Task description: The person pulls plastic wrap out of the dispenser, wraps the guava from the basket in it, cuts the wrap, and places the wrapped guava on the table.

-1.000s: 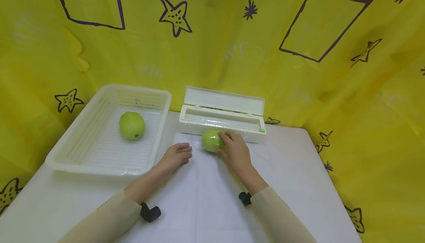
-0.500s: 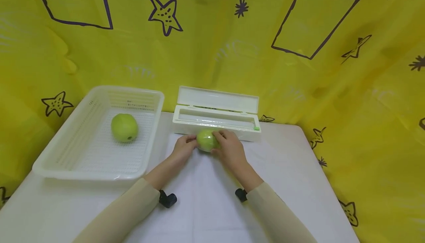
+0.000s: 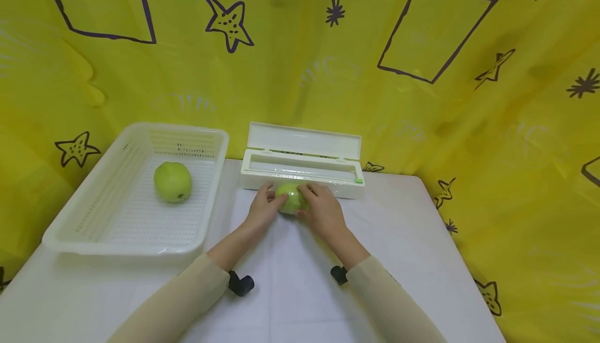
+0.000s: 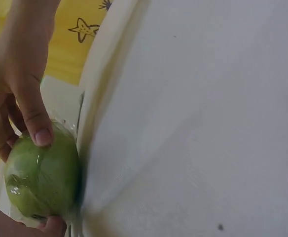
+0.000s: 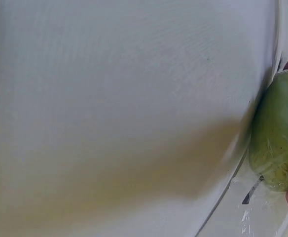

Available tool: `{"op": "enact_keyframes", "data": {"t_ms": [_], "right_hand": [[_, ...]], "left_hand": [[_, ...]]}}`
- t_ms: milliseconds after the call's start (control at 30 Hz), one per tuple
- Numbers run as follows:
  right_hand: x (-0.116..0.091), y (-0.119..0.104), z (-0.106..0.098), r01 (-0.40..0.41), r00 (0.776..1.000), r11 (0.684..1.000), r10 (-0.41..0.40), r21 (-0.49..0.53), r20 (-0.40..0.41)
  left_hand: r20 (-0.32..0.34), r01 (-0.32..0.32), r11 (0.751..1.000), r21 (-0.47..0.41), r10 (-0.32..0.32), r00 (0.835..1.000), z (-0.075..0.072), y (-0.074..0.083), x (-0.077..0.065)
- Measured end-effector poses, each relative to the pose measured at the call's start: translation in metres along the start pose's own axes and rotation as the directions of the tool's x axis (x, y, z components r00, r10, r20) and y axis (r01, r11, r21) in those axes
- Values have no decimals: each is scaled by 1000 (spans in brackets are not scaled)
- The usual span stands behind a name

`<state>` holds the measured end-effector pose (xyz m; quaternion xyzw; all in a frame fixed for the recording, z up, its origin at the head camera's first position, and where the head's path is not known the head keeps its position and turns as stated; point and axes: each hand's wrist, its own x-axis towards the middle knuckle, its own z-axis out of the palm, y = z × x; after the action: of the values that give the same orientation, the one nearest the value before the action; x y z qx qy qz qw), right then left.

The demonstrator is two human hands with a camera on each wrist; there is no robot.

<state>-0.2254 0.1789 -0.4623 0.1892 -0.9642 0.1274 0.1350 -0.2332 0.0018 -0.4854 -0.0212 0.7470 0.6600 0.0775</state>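
Note:
A green oval fruit (image 3: 291,203) covered in clear film lies on the white table, against the front of a white cling film dispenser (image 3: 302,174) with its lid raised. From the left, my left hand (image 3: 262,210) holds it, thumb on its upper side. My right hand (image 3: 324,213) grips the other end; in the left wrist view its thumb presses the wrapped fruit (image 4: 43,173). Shiny wrinkled film shows on the fruit (image 5: 278,131) in the right wrist view, where both hands are mostly cut off. The fruit's underside is hidden.
A white plastic basket (image 3: 213,218) stands to the left with a second green fruit (image 3: 173,182) inside. Behind the table hangs a yellow curtain (image 3: 290,83) with drawn stars. The table's right edge (image 3: 461,252) slopes toward the front.
My left hand has moved right and forward, from beside the fruit onto its left end. My right hand has kept hold throughout. The head view has shifted slightly.

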Motion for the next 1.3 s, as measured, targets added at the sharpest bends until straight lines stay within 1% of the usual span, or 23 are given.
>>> {"op": "enact_keyframes", "data": {"t_ms": [100,167,233,333,367,400,467,500,633,767,933,1000,1033,1133,1200,1300], "right_hand": [[-2,1,1,9,1000,1000,-9,-1,-5],[-4,1,2,26,1000,999,-26,-23,-7],[-6,1,3,52,998,997,-53,-58,-22],[-9,1,4,88,993,991,-95,-99,-69],[-10,1,4,95,991,990,-105,-104,-88],[-10,1,3,100,989,990,-111,-103,-101],[-10,2,2,107,987,990,-117,-92,-109],[-9,3,0,106,988,991,-114,-85,-100],[-3,7,-8,80,997,995,-81,-61,-14],[7,11,-18,58,997,998,-56,-23,54],[20,15,-22,66,993,997,-69,42,97],[23,16,-21,47,991,996,-55,71,124],[24,16,-20,31,989,996,-42,79,143],[22,14,-13,-2,985,996,-13,91,169],[21,12,-9,-9,986,995,-8,100,169],[17,11,-7,-22,990,994,6,108,144]], "left_hand": [[-17,-98,993,60,99,995,-1,-3,-4],[-8,-174,976,128,177,984,-2,-7,-7],[18,-249,946,210,251,968,-2,-8,-10],[58,-332,883,331,332,942,-1,-7,-9],[62,-348,866,358,350,935,0,-7,-8],[62,-356,859,369,360,931,0,-6,-7],[49,-349,858,377,358,932,1,-5,-5],[41,-348,858,379,360,932,1,-4,-4],[24,-324,870,372,340,940,0,-2,-2],[40,-320,876,362,328,944,-2,3,1],[59,-281,905,320,277,959,-4,11,6],[77,-260,920,294,248,966,-5,10,9],[88,-252,923,291,237,968,-4,9,9],[131,-240,918,317,208,969,-5,1,10],[152,-257,901,350,216,965,-6,-3,9],[181,-299,871,389,246,952,-8,-5,10]]}}
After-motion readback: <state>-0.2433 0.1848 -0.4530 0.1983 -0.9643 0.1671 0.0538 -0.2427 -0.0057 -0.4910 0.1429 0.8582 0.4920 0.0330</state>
